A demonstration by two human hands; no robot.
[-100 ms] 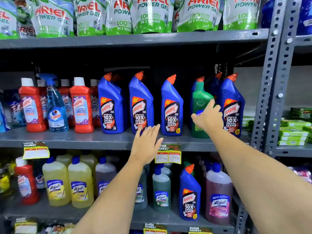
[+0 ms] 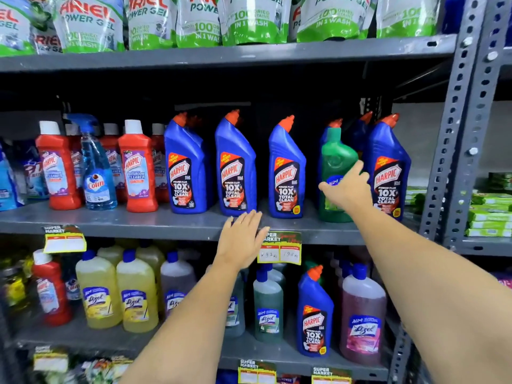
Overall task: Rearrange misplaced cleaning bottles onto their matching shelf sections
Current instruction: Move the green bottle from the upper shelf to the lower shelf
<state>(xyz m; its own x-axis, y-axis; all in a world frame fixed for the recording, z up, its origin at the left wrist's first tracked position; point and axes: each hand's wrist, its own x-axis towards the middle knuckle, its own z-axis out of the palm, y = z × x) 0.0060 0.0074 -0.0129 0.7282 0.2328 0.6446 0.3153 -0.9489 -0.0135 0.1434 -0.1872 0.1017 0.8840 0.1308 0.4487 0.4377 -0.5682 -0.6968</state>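
Observation:
A green bottle (image 2: pixel 336 159) stands on the middle shelf (image 2: pixel 138 223) among blue Harpic toilet-cleaner bottles (image 2: pixel 235 167). My right hand (image 2: pixel 347 189) reaches in front of its lower half with the fingers spread over its label and not closed around it. Just below the shelf's front edge, my left hand (image 2: pixel 241 239) hovers with its palm down and fingers apart, holding nothing. On the lower shelf, a single blue Harpic bottle (image 2: pixel 314 314) stands among Lizol bottles (image 2: pixel 363 314), and a red Harpic bottle (image 2: pixel 50 289) stands at the far left.
Red Harpic bathroom cleaners (image 2: pixel 138 167) and a blue Colin spray (image 2: pixel 95 173) fill the middle shelf's left side. Yellow Lizol bottles (image 2: pixel 116 295) stand below. Ariel pouches (image 2: pixel 249 20) line the top shelf. A perforated steel post (image 2: pixel 465 120) bounds the right side.
My right hand has edged slightly further over the green bottle. The left hand has barely moved.

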